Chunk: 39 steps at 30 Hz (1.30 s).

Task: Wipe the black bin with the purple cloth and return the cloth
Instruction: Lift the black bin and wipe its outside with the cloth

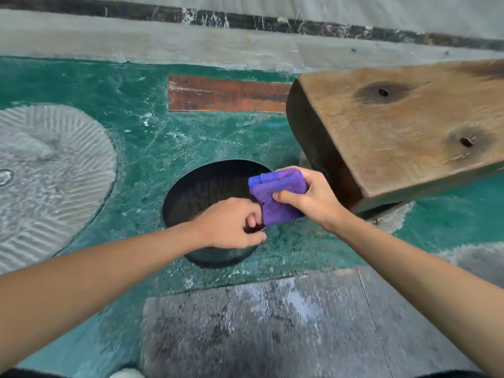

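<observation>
Right hand [311,199] is clamped on the purple cloth [278,196], thumb pressed across its front and fingers wrapped round its far side; the cloth is folded into a thick wad, its upper edge showing a bluer tint, and it hangs over the right part of the bin's rim; left hand [234,223] is curled with its fingers drawn together at the near rim of the black bin [207,186], thumb and fingertips pinching at the rim just beside the cloth's lower corner; whether it grips the rim itself or the edge of the cloth cannot be told, since the fingers hide the contact.

Seen from above, the bin is round and open-topped, its dark inside faintly ribbed; it stands upright on the green floor [141,148], which is worn and streaked with pale scuffs; both forearms reach in from the bottom corners and meet over the bin.

To the right of the bin, close by, a thick wooden beam [403,126] juts in from the right edge, two nail holes ringed by dark stains in its top face; a reddish-brown strip [226,94] is set in the floor beyond the bin; a ribbed grey patch [49,170] lies well to the left; a grey slab [272,323] spreads below the bin, nearer the person.
</observation>
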Tool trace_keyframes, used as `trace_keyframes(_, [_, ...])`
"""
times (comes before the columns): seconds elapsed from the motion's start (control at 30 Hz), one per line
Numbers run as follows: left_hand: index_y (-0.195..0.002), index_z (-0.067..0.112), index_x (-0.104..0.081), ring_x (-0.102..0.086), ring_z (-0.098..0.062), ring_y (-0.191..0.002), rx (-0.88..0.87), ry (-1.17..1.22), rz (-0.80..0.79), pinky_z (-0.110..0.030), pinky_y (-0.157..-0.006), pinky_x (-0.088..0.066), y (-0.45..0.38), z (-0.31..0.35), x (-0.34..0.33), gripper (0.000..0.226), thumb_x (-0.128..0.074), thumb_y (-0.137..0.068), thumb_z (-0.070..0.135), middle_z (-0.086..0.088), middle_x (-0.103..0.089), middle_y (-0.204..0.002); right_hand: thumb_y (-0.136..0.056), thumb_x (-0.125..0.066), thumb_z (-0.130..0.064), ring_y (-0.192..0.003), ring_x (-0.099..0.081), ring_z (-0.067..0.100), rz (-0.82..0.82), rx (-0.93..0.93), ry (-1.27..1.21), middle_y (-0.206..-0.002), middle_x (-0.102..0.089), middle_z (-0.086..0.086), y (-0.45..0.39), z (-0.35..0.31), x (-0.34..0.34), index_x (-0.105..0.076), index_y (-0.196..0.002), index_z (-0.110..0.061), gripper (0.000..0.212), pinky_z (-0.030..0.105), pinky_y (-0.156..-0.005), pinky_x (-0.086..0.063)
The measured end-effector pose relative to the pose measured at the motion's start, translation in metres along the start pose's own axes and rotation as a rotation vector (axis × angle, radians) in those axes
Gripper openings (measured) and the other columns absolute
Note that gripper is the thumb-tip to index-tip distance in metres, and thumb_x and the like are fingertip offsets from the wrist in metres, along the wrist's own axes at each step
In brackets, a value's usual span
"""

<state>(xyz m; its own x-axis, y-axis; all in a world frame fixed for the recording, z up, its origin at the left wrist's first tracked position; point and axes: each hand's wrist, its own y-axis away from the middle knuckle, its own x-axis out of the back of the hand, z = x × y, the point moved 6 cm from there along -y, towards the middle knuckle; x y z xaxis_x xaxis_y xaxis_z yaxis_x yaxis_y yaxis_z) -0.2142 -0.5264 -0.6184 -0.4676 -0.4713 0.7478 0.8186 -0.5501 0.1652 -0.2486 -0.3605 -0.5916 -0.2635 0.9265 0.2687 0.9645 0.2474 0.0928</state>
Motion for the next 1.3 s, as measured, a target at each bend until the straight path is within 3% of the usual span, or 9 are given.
trace_keyframes(0.07, [-0.077, 0.032, -0.055, -0.052, 0.007, -0.057, -0.035, -0.112, -0.044, -0.021, -0.064, -0.048, -0.007, 0.000, -0.007, 0.025, -0.071, -0.072, 0.050, 0.021, -0.059, -0.068, -0.078, -0.075, 0.017, -0.083, -0.065, 0.008, -0.013, 0.063, 0.032, -0.094, -0.074, 0.004, -0.019, 0.001, 0.000, -0.074, -0.101, -0.015, 0.040, 0.025, -0.077, -0.053])
trace_keyframes(0.2, [-0.061, 0.013, -0.042, -0.048, -0.025, -0.057, -0.149, -0.248, 0.030, -0.031, -0.057, -0.047, -0.011, 0.009, -0.018, 0.034, -0.065, -0.074, 0.033, 0.004, -0.051, -0.052, -0.079, -0.072, 0.020, -0.086, -0.063, 0.011, -0.002, 0.182, 0.089, -0.097, -0.072, 0.008, -0.052, -0.006, 0.000, -0.073, -0.105, -0.003, 0.035, 0.026, -0.078, -0.052])
trace_keyframes(0.33, [-0.062, 0.003, -0.042, -0.049, -0.038, -0.064, -0.068, -0.263, 0.127, -0.038, -0.059, -0.050, -0.015, 0.012, 0.009, 0.034, -0.065, -0.073, 0.026, -0.012, -0.056, -0.056, -0.079, -0.071, 0.018, -0.088, -0.064, 0.013, 0.088, 0.280, 0.080, -0.098, -0.073, 0.009, -0.062, -0.021, 0.005, -0.073, -0.103, -0.009, 0.037, 0.032, -0.082, -0.052])
trace_keyframes(0.5, [-0.053, 0.011, -0.048, -0.029, -0.021, -0.059, 0.123, -0.118, 0.131, -0.034, -0.054, -0.033, -0.017, 0.002, 0.080, 0.032, -0.069, -0.074, 0.022, -0.003, -0.034, -0.056, -0.082, -0.068, 0.019, -0.090, -0.068, 0.005, 0.184, 0.387, -0.010, -0.103, -0.076, 0.005, -0.060, -0.056, 0.015, -0.073, -0.110, -0.003, 0.036, 0.019, -0.082, -0.052])
trace_keyframes(0.63, [-0.090, 0.026, -0.081, -0.052, -0.006, -0.059, 0.121, 0.101, 0.035, -0.025, -0.062, -0.047, -0.017, -0.005, 0.102, 0.017, -0.067, -0.085, 0.017, 0.008, -0.067, -0.064, -0.080, -0.066, 0.021, -0.090, -0.069, -0.001, 0.232, 0.484, -0.019, -0.097, -0.077, -0.012, -0.064, -0.076, 0.023, -0.073, -0.104, -0.018, 0.046, 0.015, -0.082, -0.051])
trace_keyframes(0.77, [-0.105, 0.020, -0.080, -0.067, -0.006, -0.084, 0.094, 0.267, 0.006, -0.036, -0.091, -0.056, -0.019, -0.014, 0.097, 0.024, -0.062, -0.093, 0.009, 0.003, -0.079, -0.098, -0.078, -0.065, 0.006, -0.095, -0.072, 0.004, 0.258, 0.535, 0.078, -0.102, -0.079, -0.007, -0.058, -0.075, 0.025, -0.076, -0.105, -0.016, 0.037, 0.020, -0.085, -0.053])
trace_keyframes(0.97, [-0.106, 0.027, -0.079, -0.073, -0.007, -0.094, 0.138, 0.370, 0.013, -0.027, -0.087, -0.058, -0.017, -0.047, 0.093, 0.027, -0.058, -0.097, 0.012, 0.008, -0.078, -0.102, -0.092, -0.059, 0.001, -0.102, -0.077, 0.021, 0.202, 0.471, 0.072, -0.114, -0.077, -0.004, -0.047, -0.054, 0.021, -0.075, -0.109, -0.027, 0.036, 0.046, -0.072, -0.067])
trace_keyframes(1.13, [-0.082, 0.063, -0.071, -0.062, 0.019, -0.099, 0.168, 0.304, 0.121, 0.000, -0.081, -0.042, -0.025, -0.063, 0.102, 0.051, -0.060, -0.096, 0.015, 0.042, -0.067, -0.097, -0.086, -0.059, 0.009, -0.087, -0.072, -0.009, 0.251, 0.521, 0.208, -0.108, -0.073, -0.030, -0.040, -0.055, 0.013, -0.071, -0.098, -0.052, 0.063, 0.005, -0.070, -0.054])
trace_keyframes(1.3, [-0.110, 0.048, -0.072, -0.065, 0.002, -0.111, 0.105, 0.174, 0.148, -0.024, -0.099, -0.046, -0.044, -0.051, 0.093, 0.043, -0.048, -0.099, 0.014, 0.024, -0.072, -0.114, -0.086, -0.060, 0.001, -0.111, -0.069, 0.000, 0.224, 0.520, 0.423, -0.119, -0.074, -0.025, -0.059, -0.041, -0.007, -0.079, -0.103, -0.037, 0.046, 0.029, -0.101, -0.053])
